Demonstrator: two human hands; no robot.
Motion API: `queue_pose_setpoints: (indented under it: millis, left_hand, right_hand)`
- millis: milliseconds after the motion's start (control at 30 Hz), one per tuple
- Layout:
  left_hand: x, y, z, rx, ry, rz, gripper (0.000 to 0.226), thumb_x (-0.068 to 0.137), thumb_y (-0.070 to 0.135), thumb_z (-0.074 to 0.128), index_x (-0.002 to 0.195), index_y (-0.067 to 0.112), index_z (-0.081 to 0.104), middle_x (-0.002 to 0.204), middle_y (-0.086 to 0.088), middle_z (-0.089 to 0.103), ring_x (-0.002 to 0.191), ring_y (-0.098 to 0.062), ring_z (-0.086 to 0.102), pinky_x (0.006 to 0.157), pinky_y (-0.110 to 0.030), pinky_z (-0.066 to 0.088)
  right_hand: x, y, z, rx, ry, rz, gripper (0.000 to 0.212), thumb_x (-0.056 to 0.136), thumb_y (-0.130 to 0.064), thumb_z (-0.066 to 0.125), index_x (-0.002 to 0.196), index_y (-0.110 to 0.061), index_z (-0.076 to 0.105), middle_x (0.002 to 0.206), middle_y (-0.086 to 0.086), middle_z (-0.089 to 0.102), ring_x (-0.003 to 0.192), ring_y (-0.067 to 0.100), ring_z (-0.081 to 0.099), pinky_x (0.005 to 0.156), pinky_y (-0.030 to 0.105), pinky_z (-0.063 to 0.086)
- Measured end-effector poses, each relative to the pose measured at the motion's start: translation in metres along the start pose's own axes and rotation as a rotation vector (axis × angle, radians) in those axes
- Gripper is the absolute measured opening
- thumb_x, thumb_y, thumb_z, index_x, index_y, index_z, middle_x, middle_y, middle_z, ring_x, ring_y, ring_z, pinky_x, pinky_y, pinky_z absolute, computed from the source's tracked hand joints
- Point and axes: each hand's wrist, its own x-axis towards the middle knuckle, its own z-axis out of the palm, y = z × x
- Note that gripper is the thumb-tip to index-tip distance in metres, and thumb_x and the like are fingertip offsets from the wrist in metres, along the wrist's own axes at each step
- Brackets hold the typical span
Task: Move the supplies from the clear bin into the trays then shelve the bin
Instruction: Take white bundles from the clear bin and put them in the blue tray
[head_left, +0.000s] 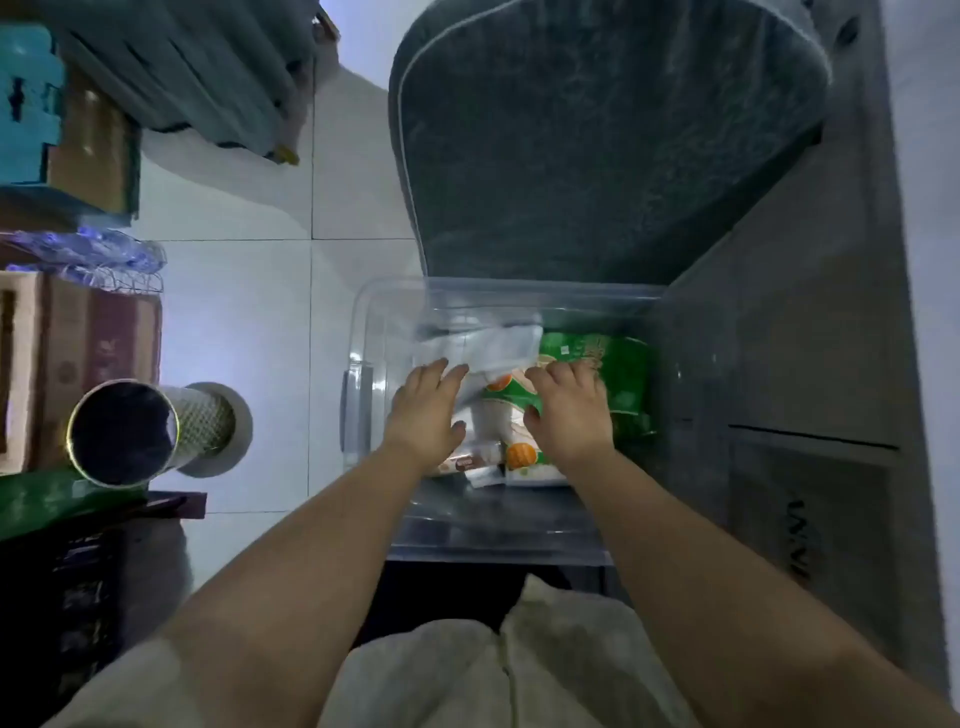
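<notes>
A clear plastic bin (363, 332) stands on the floor in front of me, with a grey handle on its left wall. Inside lie a white pouch (498, 345), green-and-orange packets (618, 364) and a small brown packet (462, 462). Both my hands reach down into the bin. My left hand (423, 415) lies over the white pouch's near edge, fingers spread on it. My right hand (569, 410) presses on a green-and-white packet (498, 410), fingers curled at its edge. Whether either hand truly grips its item is unclear.
A dark grey cushion (597, 135) lies beyond the bin. Grey cardboard boxes (800, 332) flank the right side. At left stand a metal mesh cylinder (150, 431), brown cartons (78, 364), a wire rack with plastic wrap and a black crate (72, 597). White floor tiles (249, 312) stretch between.
</notes>
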Motion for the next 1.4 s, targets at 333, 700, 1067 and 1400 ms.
queue_pose_setpoints:
  millis: [333, 700, 1067, 1400]
  left_hand:
    - [0.086, -0.033, 0.079, 0.077, -0.084, 0.022, 0.087, 0.079, 0.030, 0.068, 0.148, 0.024, 0.015, 0.157, -0.010, 0.014, 0.144, -0.030, 0.013, 0.114, -0.044, 0.022]
    - [0.143, -0.048, 0.078, 0.206, 0.026, 0.103, 0.061, 0.075, 0.011, 0.068, 0.130, 0.022, 0.043, 0.129, -0.009, 0.054, 0.116, -0.033, 0.051, 0.101, -0.041, 0.033]
    - [0.082, 0.021, -0.004, 0.262, 0.065, 0.236, 0.047, 0.086, 0.018, 0.057, 0.132, 0.019, 0.045, 0.122, -0.011, 0.056, 0.111, -0.032, 0.051, 0.086, -0.039, 0.042]
    - [0.013, 0.094, -0.143, 0.445, 0.226, 0.587, 0.041, 0.082, 0.018, 0.060, 0.121, 0.020, 0.052, 0.107, -0.009, 0.058, 0.098, -0.031, 0.054, 0.070, -0.035, 0.038]
  right_hand:
    - [0.053, 0.004, 0.069, 0.070, 0.174, 0.036, 0.038, 0.078, -0.016, 0.063, 0.116, -0.013, 0.061, 0.119, 0.010, 0.059, 0.113, 0.034, 0.048, 0.092, 0.045, 0.038]
    - [0.074, 0.011, 0.076, 0.128, 0.330, 0.074, 0.044, 0.074, -0.013, 0.070, 0.117, -0.009, 0.062, 0.117, 0.019, 0.059, 0.108, 0.042, 0.052, 0.089, 0.050, 0.046]
    - [0.011, 0.015, 0.008, 0.201, 0.440, 0.004, 0.037, 0.074, -0.011, 0.071, 0.109, -0.007, 0.065, 0.111, 0.016, 0.062, 0.103, 0.038, 0.056, 0.082, 0.045, 0.048]
    - [-0.120, -0.009, -0.078, 0.156, 0.807, 0.183, 0.037, 0.070, -0.010, 0.072, 0.107, -0.009, 0.065, 0.105, 0.013, 0.061, 0.098, 0.033, 0.055, 0.084, 0.042, 0.049]
